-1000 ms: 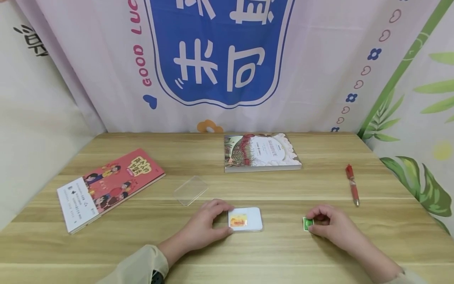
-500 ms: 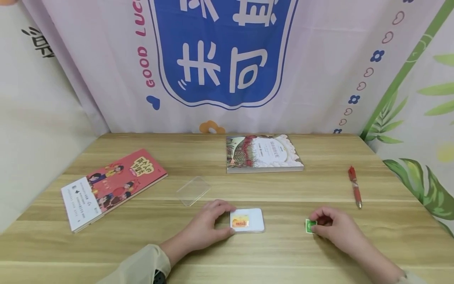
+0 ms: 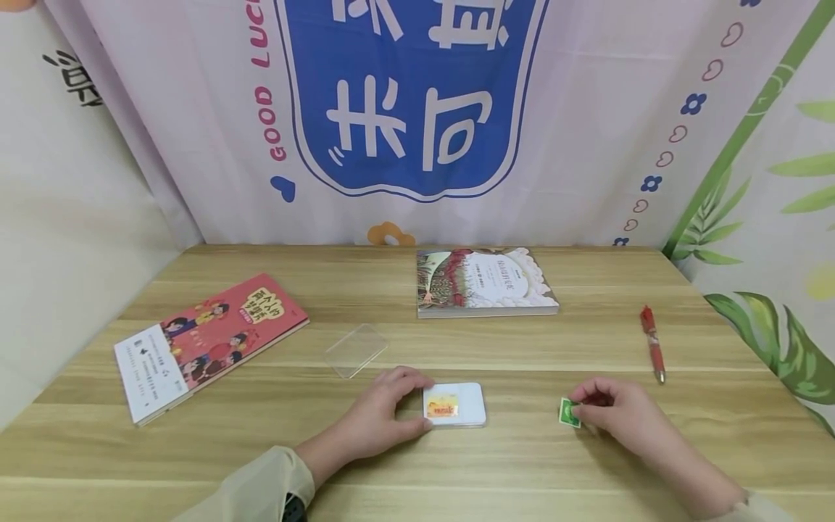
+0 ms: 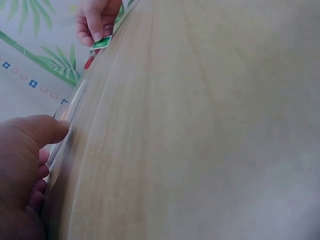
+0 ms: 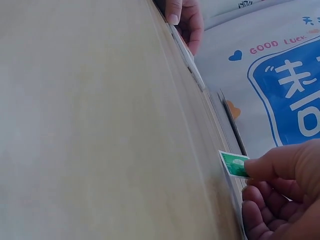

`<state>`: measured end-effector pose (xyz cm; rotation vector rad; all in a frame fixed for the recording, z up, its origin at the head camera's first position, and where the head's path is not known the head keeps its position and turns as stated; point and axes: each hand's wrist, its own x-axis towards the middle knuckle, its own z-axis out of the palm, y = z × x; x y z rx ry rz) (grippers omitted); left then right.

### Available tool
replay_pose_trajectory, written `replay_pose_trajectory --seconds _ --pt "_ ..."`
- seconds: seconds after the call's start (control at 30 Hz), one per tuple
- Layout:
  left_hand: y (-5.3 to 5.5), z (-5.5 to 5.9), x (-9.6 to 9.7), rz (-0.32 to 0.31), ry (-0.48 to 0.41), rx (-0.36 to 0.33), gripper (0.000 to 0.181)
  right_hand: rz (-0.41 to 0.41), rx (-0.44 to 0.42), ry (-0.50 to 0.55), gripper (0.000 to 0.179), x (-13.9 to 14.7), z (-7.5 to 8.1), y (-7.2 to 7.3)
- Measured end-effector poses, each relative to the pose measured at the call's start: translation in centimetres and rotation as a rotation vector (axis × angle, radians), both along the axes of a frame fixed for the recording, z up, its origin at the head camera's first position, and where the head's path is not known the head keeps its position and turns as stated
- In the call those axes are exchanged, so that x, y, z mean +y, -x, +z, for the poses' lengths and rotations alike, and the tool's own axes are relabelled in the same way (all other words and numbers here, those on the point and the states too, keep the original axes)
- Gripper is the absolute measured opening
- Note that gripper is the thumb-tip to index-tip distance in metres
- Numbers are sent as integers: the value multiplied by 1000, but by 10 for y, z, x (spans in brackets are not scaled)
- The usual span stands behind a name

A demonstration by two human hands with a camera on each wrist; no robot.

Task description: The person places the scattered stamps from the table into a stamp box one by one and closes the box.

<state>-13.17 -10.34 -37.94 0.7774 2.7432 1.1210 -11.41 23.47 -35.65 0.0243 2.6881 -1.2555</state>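
Note:
My left hand [image 3: 381, 412] grips the left end of a flat, white, round-cornered case [image 3: 472, 404] lying on the table, thumb on the near side and fingers on the far side. On the case's left part lies a yellow-and-orange stamp [image 3: 442, 406]. To the right, my right hand [image 3: 629, 417] pinches a small green stamp [image 3: 569, 412] with a white border between thumb and forefinger. In the right wrist view the green stamp [image 5: 233, 164] is tilted, and the thumb covers one end of it. A clear plastic cover [image 3: 356, 351] lies behind my left hand.
A pink-and-white book [image 3: 212, 344] lies angled at the left of the wooden table [image 3: 509, 471]. Another illustrated book [image 3: 485, 283] is at the back middle. A red pen [image 3: 652, 344] lies behind my right hand. A printed curtain [image 3: 574, 145] hangs behind the table.
The whole head view has shifted slightly. Between my right fingers the green stamp has turned a little and shows more of its face. My left hand keeps its hold on the case.

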Motion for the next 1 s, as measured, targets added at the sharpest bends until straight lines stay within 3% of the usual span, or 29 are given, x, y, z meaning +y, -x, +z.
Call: replay_pose_trajectory --seconds 0.43,1.0 --pt "1 -1 -1 -1 1 12 45 -11 -52 86 23 -4 3 6" --pt "0 0 0 2 13 18 45 61 -88 201 25 -18 7 14"
